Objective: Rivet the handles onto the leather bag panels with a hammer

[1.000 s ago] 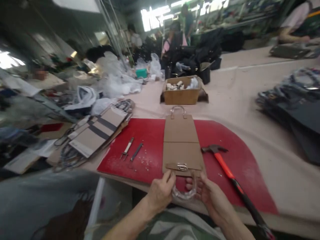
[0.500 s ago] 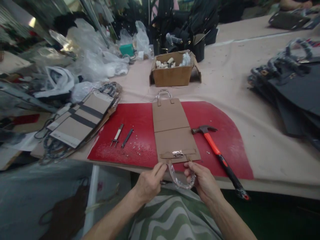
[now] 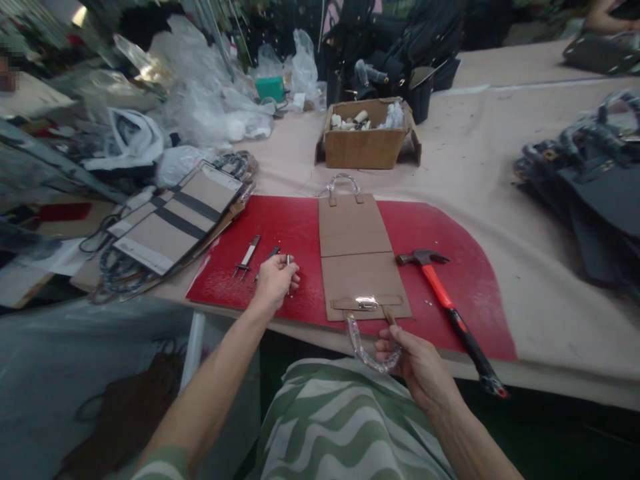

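A tan bag panel [image 3: 353, 227] lies flat on the red mat [image 3: 450, 287]. It has a plastic-wrapped handle [image 3: 344, 179] at its far end, and a metal clasp [image 3: 367, 303] and second wrapped handle [image 3: 361, 350] at its near end. My right hand [image 3: 417, 360] is closed on that near handle, by its right tab. Over the mat, left of the panel, my left hand [image 3: 275, 283] pinches a slim metal rod [image 3: 289, 261]; its exact kind is unclear. A dark tool [image 3: 273, 252] lies partly hidden behind that hand, beside a pronged punch [image 3: 247, 257].
A claw hammer [image 3: 440, 287] with a red and black grip lies right of the panel, overhanging the table edge. Stacked bag panels [image 3: 180, 213] lie left. Behind the mat stands a cardboard box [image 3: 365, 148] of small parts. Dark bags [image 3: 595, 180] are piled at right.
My left hand has left the near handle and moved left and forward over the mat, a slim metal rod showing in its fingers. My right hand stays on the handle. The view has shifted slightly.
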### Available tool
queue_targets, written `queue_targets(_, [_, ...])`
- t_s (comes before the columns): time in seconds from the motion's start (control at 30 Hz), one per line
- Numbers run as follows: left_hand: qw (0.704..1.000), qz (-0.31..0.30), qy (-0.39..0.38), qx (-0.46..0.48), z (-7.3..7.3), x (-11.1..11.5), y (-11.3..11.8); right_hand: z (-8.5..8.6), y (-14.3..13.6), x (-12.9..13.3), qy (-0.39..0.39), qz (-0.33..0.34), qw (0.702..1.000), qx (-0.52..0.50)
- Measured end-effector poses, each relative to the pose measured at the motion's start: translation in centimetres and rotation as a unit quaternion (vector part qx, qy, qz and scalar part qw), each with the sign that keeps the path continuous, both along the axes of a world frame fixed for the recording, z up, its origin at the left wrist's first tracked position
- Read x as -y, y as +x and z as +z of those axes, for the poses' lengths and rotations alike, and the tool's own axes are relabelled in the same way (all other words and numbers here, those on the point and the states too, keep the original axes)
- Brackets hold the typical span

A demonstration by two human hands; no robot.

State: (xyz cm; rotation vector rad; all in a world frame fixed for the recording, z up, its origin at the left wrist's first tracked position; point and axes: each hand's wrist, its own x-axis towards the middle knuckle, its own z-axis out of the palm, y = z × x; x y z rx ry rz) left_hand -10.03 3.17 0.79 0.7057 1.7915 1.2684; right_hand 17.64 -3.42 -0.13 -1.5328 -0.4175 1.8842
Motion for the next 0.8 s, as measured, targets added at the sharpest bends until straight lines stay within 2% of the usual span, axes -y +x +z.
queue_targets(0.17, [0.997, -0.017, -0.007, -0.079, -0.7, -3.3, -0.5, 0.0, -0.4, 0.7, 0.003, -0.032, 0.999, -0.010])
queue_targets(0.27, [0.994, -0.024, -0.001, -0.111, -1.4, -3.8, -0.9, -0.1, -0.8, 1.0, 0.011, -0.048, 0.999, -0.021])
queue_targets(0.33, [0.986, -0.030, 0.008, -0.163, -1.9, -3.6, -1.1, 0.0, -0.9, 1.1, 0.008, -0.054, 0.998, -0.024])
queue_targets(0.4, [0.964, -0.050, 0.007, -0.262, -2.1, -3.2, -1.2, 0.1, -1.0, 1.2, -0.003, -0.060, 0.998, -0.022])
queue_targets(0.5, [0.904, -0.091, -0.014, -0.419, -2.1, -2.4, -1.1, -0.2, -0.8, 1.2, -0.021, -0.070, 0.997, -0.016])
queue_targets(0.6, [0.865, -0.115, -0.028, -0.488, -2.1, -2.1, -1.1, -1.2, -0.5, 1.0, -0.036, -0.070, 0.997, -0.014])
queue_targets(0.7, [0.852, -0.123, -0.038, -0.507, -2.3, -1.9, -1.2, -2.2, -0.1, 0.8, -0.042, -0.061, 0.997, -0.021])
queue_targets(0.8, [0.855, -0.119, -0.037, -0.503, -2.2, -1.5, -1.8, -2.6, 0.2, 0.7, -0.056, -0.060, 0.996, -0.027])
